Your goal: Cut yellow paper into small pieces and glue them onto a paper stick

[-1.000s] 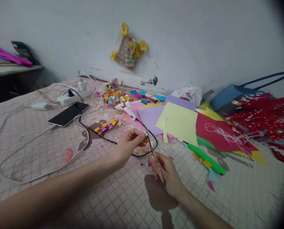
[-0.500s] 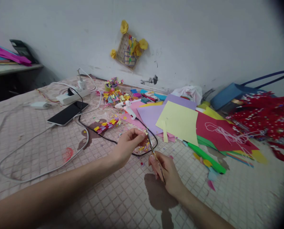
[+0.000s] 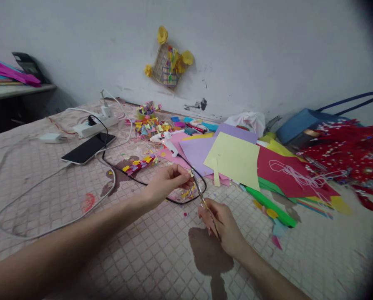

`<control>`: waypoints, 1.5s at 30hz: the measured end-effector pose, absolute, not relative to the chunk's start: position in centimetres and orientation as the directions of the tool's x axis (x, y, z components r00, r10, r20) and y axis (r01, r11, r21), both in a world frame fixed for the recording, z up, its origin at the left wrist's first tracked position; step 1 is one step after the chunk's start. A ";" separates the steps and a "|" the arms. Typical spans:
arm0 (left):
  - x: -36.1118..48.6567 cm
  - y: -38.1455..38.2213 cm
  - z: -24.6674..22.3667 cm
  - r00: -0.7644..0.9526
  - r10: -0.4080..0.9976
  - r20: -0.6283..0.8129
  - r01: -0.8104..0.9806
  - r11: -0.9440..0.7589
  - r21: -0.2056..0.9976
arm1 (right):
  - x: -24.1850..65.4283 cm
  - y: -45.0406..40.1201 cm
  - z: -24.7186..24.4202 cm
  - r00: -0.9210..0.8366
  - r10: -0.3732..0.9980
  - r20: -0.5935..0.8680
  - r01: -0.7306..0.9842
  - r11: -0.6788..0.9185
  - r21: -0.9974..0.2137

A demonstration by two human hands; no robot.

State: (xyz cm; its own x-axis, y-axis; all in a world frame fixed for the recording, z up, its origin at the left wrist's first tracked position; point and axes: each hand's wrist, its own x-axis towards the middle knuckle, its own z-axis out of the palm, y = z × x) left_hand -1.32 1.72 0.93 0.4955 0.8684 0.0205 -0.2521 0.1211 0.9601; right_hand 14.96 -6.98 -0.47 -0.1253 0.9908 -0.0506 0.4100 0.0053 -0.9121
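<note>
My right hand [image 3: 220,223] is closed round the handles of a pair of scissors [image 3: 200,192], whose blades point up and away to the left. Close to the blade tips, my left hand [image 3: 170,180] pinches a small pale yellow piece of paper [image 3: 191,174]. Small yellow and pink paper cuttings [image 3: 189,193] lie on the table just beyond the hands. A white glue gun [image 3: 167,143] rests a little farther back, its black cord looping round the cuttings. A strip covered in small paper flowers [image 3: 139,165] lies left of it.
Coloured paper sheets [image 3: 236,158] spread at centre right, with tangled white string [image 3: 299,177] on the red one. At left are a phone [image 3: 89,148], a power strip [image 3: 95,126] and loose cables. A heap of paper flowers [image 3: 150,126] and a blue bag [image 3: 302,125] stand by the wall.
My left hand has shifted slightly left and its wrist has turned a little. My right hand, with the scissors, has moved slightly right. Other things look unchanged.
</note>
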 end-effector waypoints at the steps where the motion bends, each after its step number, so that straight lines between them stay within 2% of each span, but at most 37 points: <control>1: -1.4 1.9 1.0 0.505 0.863 0.014 -0.242 0.126 0.962 | 15.0 -7.0 -0.4 -0.128 0.990 -0.052 0.415 0.006 -0.910; 6: -1.9 2.5 1.2 0.578 0.816 0.023 -0.230 0.136 0.964 | 15.3 -6.9 -0.2 -0.123 0.990 -0.064 0.413 -0.007 -0.911; 13: -2.2 3.0 1.1 0.616 0.787 0.030 -0.207 0.126 0.970 | 15.7 -6.8 -0.1 -0.197 0.957 -0.211 0.241 -0.162 -0.957; 21: -2.5 3.2 1.5 0.619 0.785 0.002 -0.205 0.158 0.966 | 16.5 -6.5 0.0 -0.214 0.971 -0.103 0.387 -0.013 -0.922; 24: -3.5 4.3 2.3 0.562 0.827 0.019 -0.183 0.101 0.978 | 17.6 -5.9 0.2 -0.159 0.987 0.006 0.603 0.102 -0.791; 27: -5.2 5.9 3.0 0.456 0.888 0.062 -0.170 0.019 0.985 | 19.1 -5.1 0.5 -0.102 0.991 0.091 0.854 0.134 -0.503; 30: -6.9 7.0 3.0 0.364 0.928 0.081 -0.185 -0.013 0.983 | 20.4 -4.5 0.8 -0.074 0.992 0.106 0.961 0.099 -0.257; 32: -7.7 7.1 2.4 0.342 0.938 0.051 -0.152 0.002 0.988 | 20.8 -4.4 0.9 -0.063 0.992 0.113 0.983 0.081 -0.165; 35: -8.2 6.5 1.3 0.370 0.928 -0.039 -0.059 0.065 0.996 | 21.2 -4.2 1.0 -0.084 0.990 0.117 0.990 0.096 -0.107; 39: -7.8 5.5 0.3 0.397 0.909 -0.127 0.025 0.127 0.992 | 21.9 -4.1 0.8 -0.080 0.992 0.098 0.992 0.088 -0.087; 42: -7.4 5.0 0.0 0.448 0.881 -0.153 0.065 0.139 0.988 | 22.4 -4.0 0.5 -0.092 0.992 0.082 0.991 0.099 -0.091; 45: -7.0 4.4 -0.2 0.501 0.852 -0.150 0.089 0.122 0.989 | 22.6 -4.0 0.2 -0.136 0.978 0.157 0.982 0.154 -0.110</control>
State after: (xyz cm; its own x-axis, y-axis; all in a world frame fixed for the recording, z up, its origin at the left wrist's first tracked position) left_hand -7.00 4.36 -0.20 0.5010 0.8523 -0.1502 0.0889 0.1219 0.9886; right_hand 22.65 -4.02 0.20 -0.1356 0.9782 0.1571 0.9819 0.1538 -0.1103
